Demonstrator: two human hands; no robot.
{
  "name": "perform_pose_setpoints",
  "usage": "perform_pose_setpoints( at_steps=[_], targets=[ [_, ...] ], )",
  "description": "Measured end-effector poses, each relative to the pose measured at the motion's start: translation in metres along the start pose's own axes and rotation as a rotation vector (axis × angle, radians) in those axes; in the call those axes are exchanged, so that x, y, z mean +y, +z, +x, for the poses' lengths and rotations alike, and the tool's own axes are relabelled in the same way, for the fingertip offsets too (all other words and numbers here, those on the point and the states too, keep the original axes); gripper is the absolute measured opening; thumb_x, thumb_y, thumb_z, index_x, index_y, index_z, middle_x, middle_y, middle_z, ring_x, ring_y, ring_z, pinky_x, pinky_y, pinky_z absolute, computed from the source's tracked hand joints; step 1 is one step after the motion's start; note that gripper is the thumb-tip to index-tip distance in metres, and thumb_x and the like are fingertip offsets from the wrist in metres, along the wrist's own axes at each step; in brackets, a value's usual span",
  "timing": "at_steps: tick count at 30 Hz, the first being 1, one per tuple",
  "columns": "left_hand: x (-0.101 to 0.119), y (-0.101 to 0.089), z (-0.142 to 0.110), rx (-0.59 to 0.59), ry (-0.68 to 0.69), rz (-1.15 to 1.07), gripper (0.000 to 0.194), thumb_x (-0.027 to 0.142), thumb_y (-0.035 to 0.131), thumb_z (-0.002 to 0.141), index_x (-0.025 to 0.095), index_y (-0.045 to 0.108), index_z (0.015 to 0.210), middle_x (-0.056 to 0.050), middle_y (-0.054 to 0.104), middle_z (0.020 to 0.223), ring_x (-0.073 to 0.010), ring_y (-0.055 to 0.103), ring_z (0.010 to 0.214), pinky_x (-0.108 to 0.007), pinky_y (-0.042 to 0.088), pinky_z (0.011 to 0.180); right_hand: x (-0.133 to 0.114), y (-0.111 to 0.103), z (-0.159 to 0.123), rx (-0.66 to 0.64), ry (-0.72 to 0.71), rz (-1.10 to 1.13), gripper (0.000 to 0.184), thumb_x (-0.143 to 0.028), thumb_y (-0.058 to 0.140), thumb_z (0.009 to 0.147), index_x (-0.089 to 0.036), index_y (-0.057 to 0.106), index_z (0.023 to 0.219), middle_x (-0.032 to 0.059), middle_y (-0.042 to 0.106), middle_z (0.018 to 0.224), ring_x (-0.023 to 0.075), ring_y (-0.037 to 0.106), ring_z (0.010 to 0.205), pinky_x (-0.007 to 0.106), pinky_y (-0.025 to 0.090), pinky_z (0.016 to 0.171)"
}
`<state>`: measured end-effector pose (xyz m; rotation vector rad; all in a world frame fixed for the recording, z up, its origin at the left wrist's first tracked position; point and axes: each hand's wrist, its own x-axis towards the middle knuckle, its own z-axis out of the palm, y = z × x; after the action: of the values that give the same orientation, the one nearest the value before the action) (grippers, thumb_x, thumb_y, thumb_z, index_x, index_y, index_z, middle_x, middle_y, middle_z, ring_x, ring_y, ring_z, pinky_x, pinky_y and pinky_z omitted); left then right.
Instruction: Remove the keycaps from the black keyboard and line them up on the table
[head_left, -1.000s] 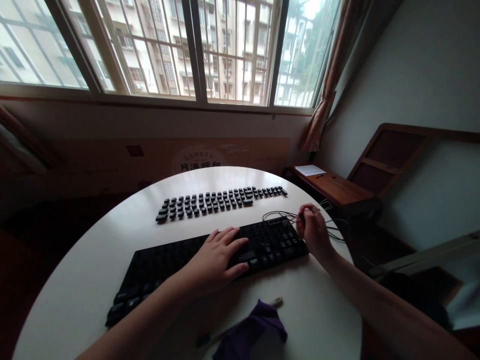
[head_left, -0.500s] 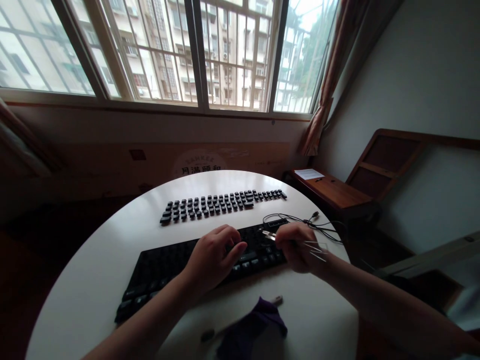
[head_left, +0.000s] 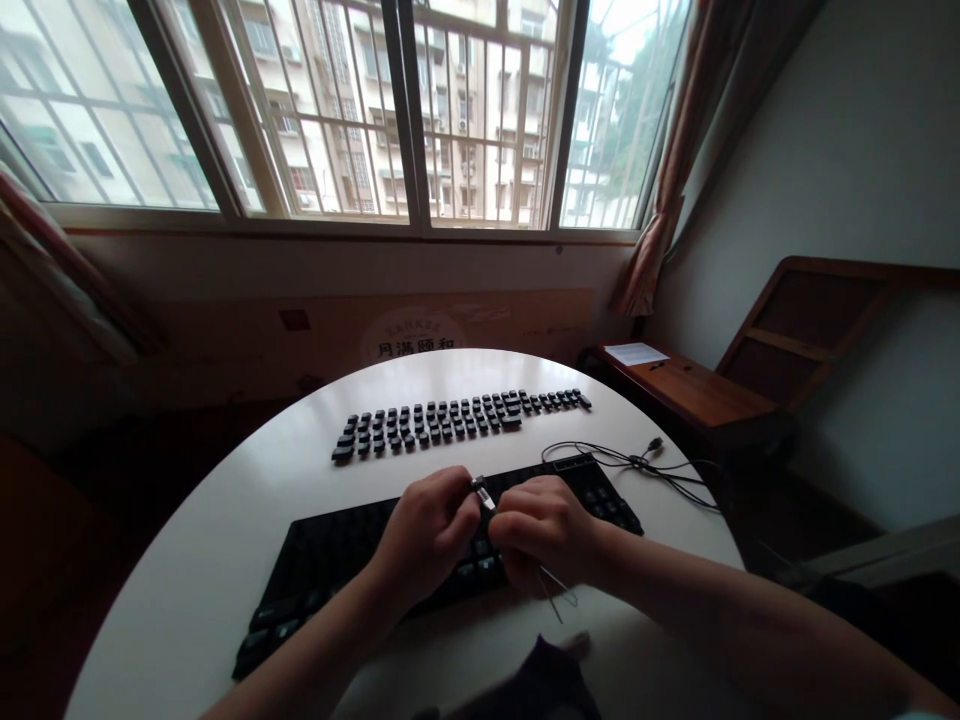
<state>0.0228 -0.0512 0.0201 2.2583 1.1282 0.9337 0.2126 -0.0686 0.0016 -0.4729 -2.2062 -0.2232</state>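
My right hand (head_left: 541, 520) is closed round a wire keycap puller (head_left: 486, 497) above the keyboard. Its flat metal end points up and left, and thin wire loops stick out below my palm. A small dark piece (head_left: 477, 483) shows at the metal tip, too small to name. My left hand (head_left: 431, 525) has its fingers and thumb drawn together right at that tip; what they pinch is hidden. Beneath both hands lies the black keyboard (head_left: 330, 540), slanted across the table, with keycaps on its near rows. My hands cover its middle.
Loose black keycaps (head_left: 431, 422) stand in rows behind the keyboard on the round white table (head_left: 187, 560). A coiled cable (head_left: 637, 462) lies at the right. A dark purple cloth (head_left: 544, 685) is at the near edge. Beyond stands a wooden bench (head_left: 697, 390) with paper.
My right hand has moved left with the puller, bringing its metal tip to my left hand. My left fingers have closed in at the tip. The view has shifted slightly.
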Motion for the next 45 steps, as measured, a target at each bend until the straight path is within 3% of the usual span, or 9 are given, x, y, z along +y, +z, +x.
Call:
perform_pose_setpoints(
  at_steps=[7,12,20,24,27,32,35,38,45],
  targets=[
    [-0.004,0.002,0.006,0.02,-0.147,-0.21,0.026,0.037,0.046,0.083,0.02,0.047,0.064,0.003,0.048,0.059,-0.0146,0.046,0.059,-0.024,0.037,0.055,-0.006,-0.008,0.012,-0.048,0.148,-0.024,0.009,-0.021,0.045,0.086,-0.022,0.049,0.078,-0.0043,0.052,0.061,0.0102,0.044,0.049,0.025,0.031,0.05],
    [-0.005,0.001,0.005,0.05,-0.19,-0.201,0.027,0.038,0.049,0.08,0.019,0.05,0.062,0.003,0.049,0.056,-0.0143,0.047,0.055,-0.023,0.037,0.051,-0.006,-0.009,0.009,-0.074,0.199,-0.016,0.007,-0.025,0.046,0.086,-0.022,0.053,0.085,-0.0026,0.056,0.066,0.0114,0.048,0.052,0.026,0.033,0.051],
    [-0.006,0.001,0.006,0.046,-0.205,-0.228,0.029,0.042,0.049,0.079,0.02,0.048,0.06,0.003,0.048,0.055,-0.0142,0.048,0.053,-0.024,0.039,0.048,-0.009,-0.013,0.012,-0.009,0.222,-0.01,0.004,-0.022,0.047,0.082,-0.021,0.051,0.084,-0.0029,0.053,0.066,0.0111,0.044,0.051,0.025,0.031,0.05],
    [-0.01,-0.002,0.007,0.076,-0.264,-0.293,0.027,0.043,0.05,0.077,0.021,0.045,0.063,0.005,0.044,0.054,-0.0136,0.047,0.049,-0.023,0.04,0.045,-0.003,-0.018,0.011,0.002,0.31,-0.083,0.007,-0.017,0.046,0.083,-0.022,0.05,0.083,-0.0023,0.051,0.067,0.0124,0.042,0.053,0.027,0.031,0.052],
    [-0.008,-0.001,0.006,0.046,-0.232,-0.307,0.028,0.043,0.05,0.078,0.02,0.045,0.063,0.005,0.043,0.055,-0.013,0.046,0.05,-0.023,0.04,0.046,0.002,-0.022,0.011,0.005,0.324,-0.135,0.009,-0.018,0.046,0.088,-0.022,0.054,0.084,0.0009,0.055,0.071,0.0161,0.048,0.063,0.029,0.038,0.059],
    [0.0,0.002,0.002,-0.097,-0.072,-0.274,0.029,0.041,0.049,0.083,0.017,0.056,0.069,0.001,0.054,0.062,-0.0148,0.049,0.059,-0.024,0.042,0.054,0.004,-0.017,0.013,0.027,0.253,-0.154,0.016,-0.024,0.046,0.095,-0.019,0.06,0.099,0.0129,0.062,0.112,0.0263,0.055,0.102,0.042,0.046,0.088],
    [0.0,0.002,0.002,-0.159,-0.003,-0.306,0.029,0.04,0.048,0.085,0.016,0.063,0.08,-0.002,0.063,0.072,-0.0164,0.053,0.064,-0.026,0.044,0.06,0.006,-0.011,0.01,-0.038,0.182,-0.075,0.021,-0.018,0.042,0.097,-0.018,0.059,0.11,0.01,0.065,0.102,0.0209,0.059,0.089,0.034,0.049,0.079],
    [-0.003,0.003,0.002,-0.159,0.015,-0.333,0.028,0.038,0.048,0.085,0.016,0.064,0.081,-0.001,0.06,0.068,-0.0158,0.052,0.061,-0.026,0.044,0.061,0.007,-0.009,0.007,-0.086,0.142,-0.059,0.023,-0.018,0.042,0.099,-0.021,0.06,0.114,0.0052,0.066,0.092,0.0162,0.06,0.076,0.027,0.047,0.065],
    [-0.009,0.005,0.002,-0.151,-0.051,-0.368,0.031,0.041,0.047,0.086,0.015,0.06,0.075,0.001,0.053,0.064,-0.0146,0.048,0.059,-0.024,0.04,0.056,0.013,-0.011,0.002,-0.031,0.151,-0.036,0.026,-0.026,0.055,0.096,-0.024,0.062,0.121,0.0053,0.072,0.103,0.0155,0.068,0.081,0.024,0.05,0.065]
  ],
)
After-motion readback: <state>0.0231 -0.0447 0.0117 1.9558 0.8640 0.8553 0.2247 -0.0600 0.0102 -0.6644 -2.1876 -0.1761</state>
